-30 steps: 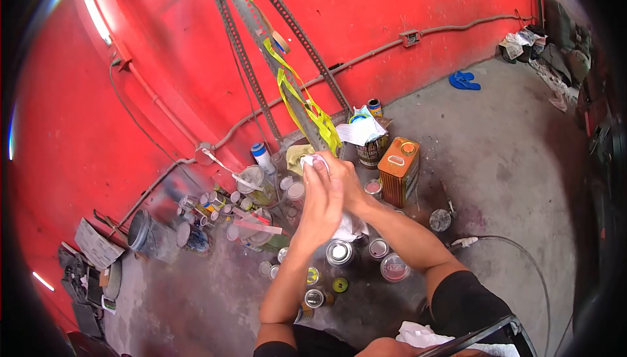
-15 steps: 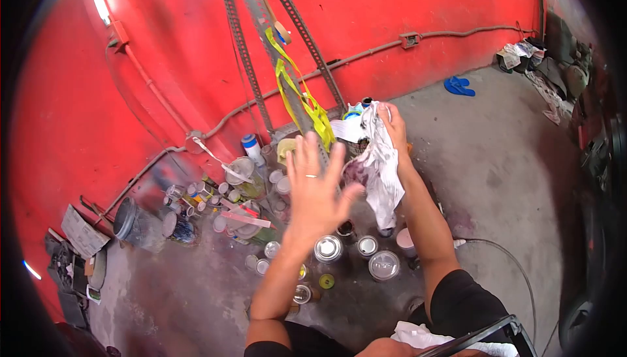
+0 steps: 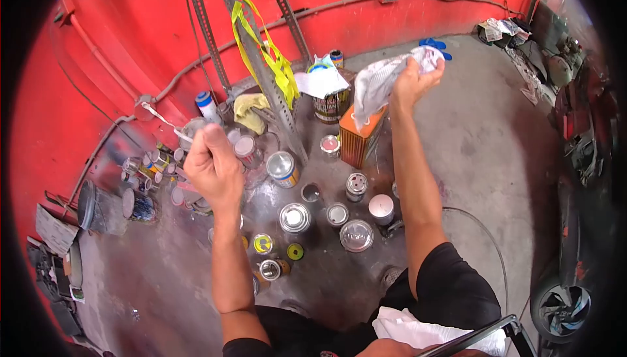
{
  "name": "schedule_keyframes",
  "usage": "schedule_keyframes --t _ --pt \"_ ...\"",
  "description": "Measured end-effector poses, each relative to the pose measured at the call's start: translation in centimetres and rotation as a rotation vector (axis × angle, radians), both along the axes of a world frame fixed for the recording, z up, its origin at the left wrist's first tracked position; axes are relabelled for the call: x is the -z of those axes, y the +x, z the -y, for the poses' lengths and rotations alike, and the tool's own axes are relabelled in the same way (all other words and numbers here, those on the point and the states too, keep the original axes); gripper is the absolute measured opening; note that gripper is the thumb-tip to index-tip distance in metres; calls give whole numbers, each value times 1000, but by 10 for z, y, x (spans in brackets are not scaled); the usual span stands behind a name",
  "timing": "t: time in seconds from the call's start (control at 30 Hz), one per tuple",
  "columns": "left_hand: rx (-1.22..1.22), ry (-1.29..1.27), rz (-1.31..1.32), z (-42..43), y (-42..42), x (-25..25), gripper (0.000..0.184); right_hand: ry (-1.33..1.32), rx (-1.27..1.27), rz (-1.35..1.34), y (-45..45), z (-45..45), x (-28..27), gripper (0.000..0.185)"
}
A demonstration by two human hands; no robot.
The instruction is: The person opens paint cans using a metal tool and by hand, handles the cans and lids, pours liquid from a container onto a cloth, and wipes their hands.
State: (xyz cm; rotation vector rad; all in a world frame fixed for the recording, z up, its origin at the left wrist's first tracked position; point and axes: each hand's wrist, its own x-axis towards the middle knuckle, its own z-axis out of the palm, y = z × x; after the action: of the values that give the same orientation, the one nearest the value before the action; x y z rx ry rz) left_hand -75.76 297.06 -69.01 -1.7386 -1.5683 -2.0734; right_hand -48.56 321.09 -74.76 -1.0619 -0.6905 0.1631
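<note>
My right hand (image 3: 418,86) is closed around a white, stained rag (image 3: 381,83), which is raised and hangs out to the left. Beneath the rag stands an orange rectangular can (image 3: 356,136). Off to the left, my left hand (image 3: 215,168) makes a fist in the air, with nothing visible in it. A can with a blue and orange label (image 3: 282,167) stands on the floor to the right of that fist. Between my forearms are several round metal cans, including a closed silver one (image 3: 294,218), a wide clear-lidded one (image 3: 356,235) and a pink-topped one (image 3: 381,208).
A perforated metal stand (image 3: 251,31) draped with yellow tape (image 3: 277,70) rises by the red wall (image 3: 144,24). Small cans and a dark bucket (image 3: 98,208) crowd the left. A hose (image 3: 486,230) curves across the floor at right, near a car wheel (image 3: 563,308).
My left hand has gone from spread fingers to a fist and moved left and down. My right hand has lifted the rag up and to the right, uncovering the orange can. The view has shifted.
</note>
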Motion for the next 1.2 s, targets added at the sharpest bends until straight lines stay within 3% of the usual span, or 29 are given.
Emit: schedule_keyframes --t 0.03,0.07,0.13,0.17,0.2,0.23,0.27,0.3,0.33,0.4,0.43,0.47,0.53,0.57,0.6,0.67,0.7,0.77,0.8,0.83,0.87,0.9,0.93,0.97,1.03,1.07,1.13,1.2 --pt "-5 8 23 -1 6 -6 35 40 -11 88 -8 -4 4 71" --pt "-9 8 47 -3 10 -11 30 79 134 297 -18 -13 17 66" --pt "-46 34 -22 -10 7 -8 13 39 -113 595 -22 -14 52 58" --pt "-12 175 11 -22 9 -4 13 -188 -379 891 -11 -17 85 54" --pt "14 317 27 -31 9 1 23 -235 -434 891 -5 -13 130 54" --pt "-10 276 20 -35 1 3 23 -430 -407 1224 -2 -13 170 56" --pt "-195 340 -215 -39 -6 3 26 -606 -357 1559 -12 -1 177 58" --pt "-371 396 -454 -36 -9 2 30 -731 -381 1451 -10 6 176 61" --pt "-382 391 -462 -31 -9 -1 30 -827 -412 1473 -11 11 156 63" --pt "-52 182 -222 -15 -2 -8 44 -631 -614 1498 12 -8 153 67" --pt "41 185 -57 -10 -4 -13 51 -597 -501 1425 24 -20 161 68" --pt "12 164 -69 -7 -12 -15 51 -570 -402 1346 31 -27 175 69" --pt "-120 354 -166 -5 -28 -17 89 -439 -290 1495 44 -15 123 68" --pt "35 152 -171 19 -28 -19 40 -373 -271 1500 47 -10 105 65" --pt "22 144 -178 34 -35 -17 40 -310 -246 1499 50 -3 92 63" --pt "-220 25 -766 62 -52 -8 23 -319 -374 1520 50 38 59 61" --pt "-223 -81 -677 78 -57 1 17 -326 -477 1546 55 63 49 58" --pt "-260 -325 -499 123 -69 29 9 -641 -733 1516 74 113 52 51" --pt "-290 -465 -413 150 -76 48 8 -785 -963 1323 76 149 52 47" --pt "-310 -618 -300 181 -79 69 6 -851 -1066 1316 98 174 77 40" --pt "-326 -770 -179 212 -82 89 10 -1170 -1244 1365 106 197 79 33" --pt "-250 -962 -70 248 -88 105 21 -1106 -1332 1427 145 227 119 33" --pt "-166 -1149 46 281 -92 122 32 -1640 -1438 1063 187 253 171 38" --pt "-135 -1220 250 309 -89 138 34 -1851 -1465 702 236 294 226 39" --pt "-184 -1351 649 360 -75 177 31 -2001 -1481 758 263 360 235 39" --pt "-257 -1411 843 385 -63 199 27 -2073 -1459 722 275 391 233 39" --pt "-203 -1124 1233 441 -27 239 23 -2178 -1391 637 295 445 225 38" --pt "-146 -1011 1403 468 -8 257 23 -2213 -1346 613 303 471 219 39"
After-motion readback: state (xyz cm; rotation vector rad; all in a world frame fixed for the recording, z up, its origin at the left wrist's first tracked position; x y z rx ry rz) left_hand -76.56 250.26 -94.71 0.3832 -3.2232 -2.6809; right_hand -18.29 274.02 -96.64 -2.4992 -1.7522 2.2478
